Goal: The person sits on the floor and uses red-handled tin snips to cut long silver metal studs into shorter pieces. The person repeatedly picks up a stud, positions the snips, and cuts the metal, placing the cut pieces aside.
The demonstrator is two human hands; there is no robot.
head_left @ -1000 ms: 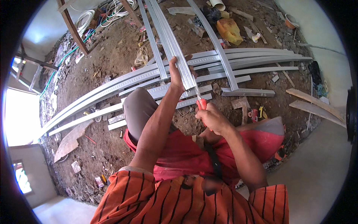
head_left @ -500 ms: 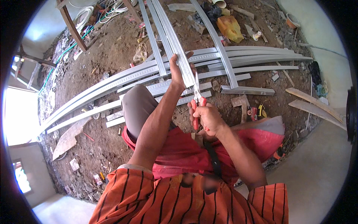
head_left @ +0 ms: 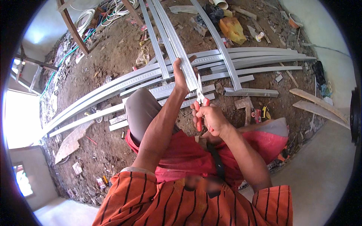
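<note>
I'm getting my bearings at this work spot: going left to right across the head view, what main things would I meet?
Broken tan board, grey-covered left knee, left hand holding a metal channel, right hand gripping red-handled snips, small yellow-and-black item, two wooden planks.

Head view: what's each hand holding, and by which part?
Left hand: silver metal channel, gripped across its width just above the near end. Right hand: metal-cutting snips, by the red handles.
</note>
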